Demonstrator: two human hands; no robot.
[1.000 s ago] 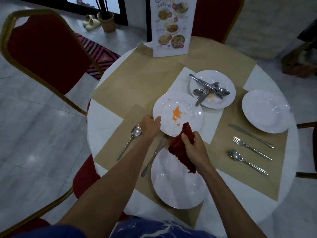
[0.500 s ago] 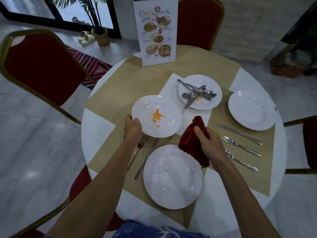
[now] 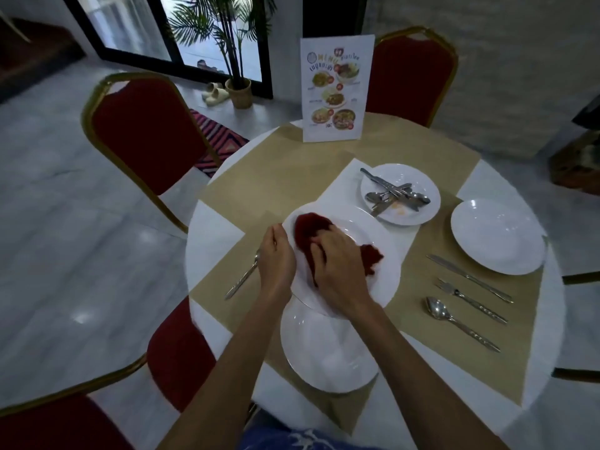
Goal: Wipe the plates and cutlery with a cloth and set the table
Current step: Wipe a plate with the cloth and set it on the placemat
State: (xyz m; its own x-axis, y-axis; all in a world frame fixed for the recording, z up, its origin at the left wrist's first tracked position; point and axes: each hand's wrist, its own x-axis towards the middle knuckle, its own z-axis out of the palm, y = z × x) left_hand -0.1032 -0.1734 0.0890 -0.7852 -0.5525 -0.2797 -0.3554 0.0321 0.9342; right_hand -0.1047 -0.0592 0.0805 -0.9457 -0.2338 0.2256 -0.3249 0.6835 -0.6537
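Note:
My left hand (image 3: 276,258) grips the near-left rim of a white plate (image 3: 376,235), lifted over a second white plate (image 3: 328,352) on the near placemat. My right hand (image 3: 337,271) presses a dark red cloth (image 3: 308,228) onto the held plate's face; the cloth covers where the orange stain was. Behind, a plate (image 3: 422,216) holds a pile of cutlery (image 3: 393,193). A clean plate (image 3: 496,237) sits at right beside a knife (image 3: 469,278), fork (image 3: 470,300) and spoon (image 3: 461,323).
A utensil (image 3: 242,278) lies on the placemat left of my left hand, partly hidden. A standing menu card (image 3: 334,89) is at the table's far edge. Red chairs (image 3: 139,134) stand at left, far side and near left. The table rim (image 3: 194,222) curves at left.
My left hand pulled the stained plate closer, over the near plate. My right hand brought the red cloth onto it and now covers the stain. The camera tilted up.

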